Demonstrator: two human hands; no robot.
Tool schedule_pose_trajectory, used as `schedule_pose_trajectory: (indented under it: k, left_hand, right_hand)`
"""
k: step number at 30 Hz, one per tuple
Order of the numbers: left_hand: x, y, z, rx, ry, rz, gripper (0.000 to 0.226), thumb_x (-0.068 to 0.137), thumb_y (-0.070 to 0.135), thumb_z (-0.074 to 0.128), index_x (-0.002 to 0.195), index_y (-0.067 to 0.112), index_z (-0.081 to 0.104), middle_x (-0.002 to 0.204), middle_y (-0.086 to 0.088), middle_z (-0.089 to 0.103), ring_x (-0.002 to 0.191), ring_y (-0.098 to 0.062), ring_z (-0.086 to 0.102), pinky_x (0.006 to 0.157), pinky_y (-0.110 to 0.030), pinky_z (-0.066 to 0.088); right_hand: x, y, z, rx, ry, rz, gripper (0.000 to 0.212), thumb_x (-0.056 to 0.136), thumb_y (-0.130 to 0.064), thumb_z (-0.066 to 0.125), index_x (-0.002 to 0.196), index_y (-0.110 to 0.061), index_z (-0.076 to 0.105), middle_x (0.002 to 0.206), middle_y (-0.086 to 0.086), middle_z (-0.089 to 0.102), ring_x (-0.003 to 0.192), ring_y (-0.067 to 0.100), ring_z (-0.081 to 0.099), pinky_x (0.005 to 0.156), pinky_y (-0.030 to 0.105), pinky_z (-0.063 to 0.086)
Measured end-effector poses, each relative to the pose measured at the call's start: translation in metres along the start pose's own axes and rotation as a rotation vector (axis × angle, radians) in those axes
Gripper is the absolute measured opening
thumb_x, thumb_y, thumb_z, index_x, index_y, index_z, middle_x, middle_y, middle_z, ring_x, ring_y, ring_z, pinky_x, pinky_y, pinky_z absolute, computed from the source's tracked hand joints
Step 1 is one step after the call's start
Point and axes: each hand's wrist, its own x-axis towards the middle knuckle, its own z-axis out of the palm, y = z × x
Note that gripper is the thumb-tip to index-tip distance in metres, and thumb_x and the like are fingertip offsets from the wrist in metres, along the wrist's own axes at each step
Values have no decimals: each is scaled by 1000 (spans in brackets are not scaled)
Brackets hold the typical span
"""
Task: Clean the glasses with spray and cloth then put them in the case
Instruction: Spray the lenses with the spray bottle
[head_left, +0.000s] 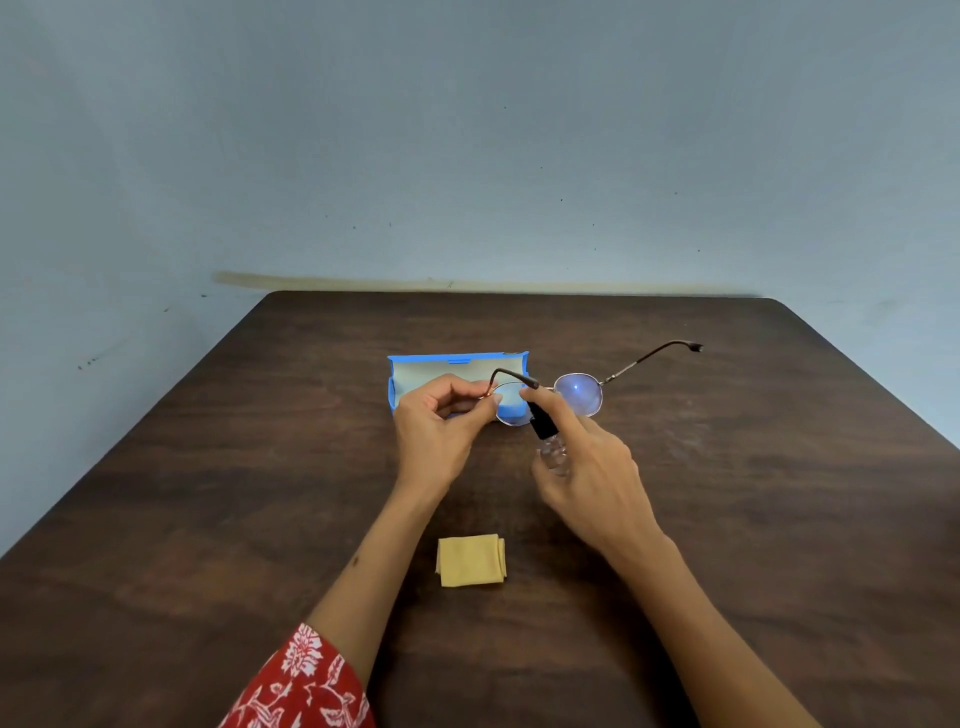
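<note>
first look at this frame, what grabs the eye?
The glasses, held up mid-table: the left hand pinches the frame while the right hand aims a small spray bottle at a lens. Behind them lies the open blue case; the folded yellow cloth lies nearer the person.

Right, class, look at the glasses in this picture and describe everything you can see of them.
The glasses have a thin metal frame, round lenses and dark ear tips. They are held up above the brown table, in front of the open blue case. The arms are unfolded, one reaching up to the right. The right lens shows a bluish reflection. The left hand pinches the frame at its left end. The right hand holds a small spray bottle, its black top close to the left lens.
</note>
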Motion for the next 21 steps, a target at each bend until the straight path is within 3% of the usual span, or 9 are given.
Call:
schedule_pose_trajectory:
  k: [7,13,18,21]
  left_hand:
    - [2,-1,-2,-21,32,6,21,72,-4,75,72,17,70,79,-2,72,76,-19,70,79,-46,57]
    - [6,-3,-6,-53,83,-23,16,73,-5,73,74,11,70,83,-5,73,78,-20,70,81,-46,57]
    - [6,-1,-8,-41,77,-17,15,74,-4,73,78,10,70,83,-3,73,81,-19,71,81,-44,58]
    - [6,-1,-8,-42,78,-11,16,74,-5,73,78,10,70,83,-4,73,81,-19,71,80,-44,58]
  right_hand:
    - [-4,2,0,58,92,28,75,74,-13,60,135,-47,32,84,-7,56,65,13,56,56,28,46]
    - [-4,13,-7,-16,128,122,74,72,-13,58,128,-52,29,86,-1,60,65,23,57,56,32,48]
    - [-4,14,-7,13,151,124,85,74,-12,61,135,-56,22,82,-4,57,66,12,58,58,27,43]
    - [-4,15,-7,-27,147,145,76,74,-12,58,133,-49,30,81,1,58,65,21,57,56,29,43]
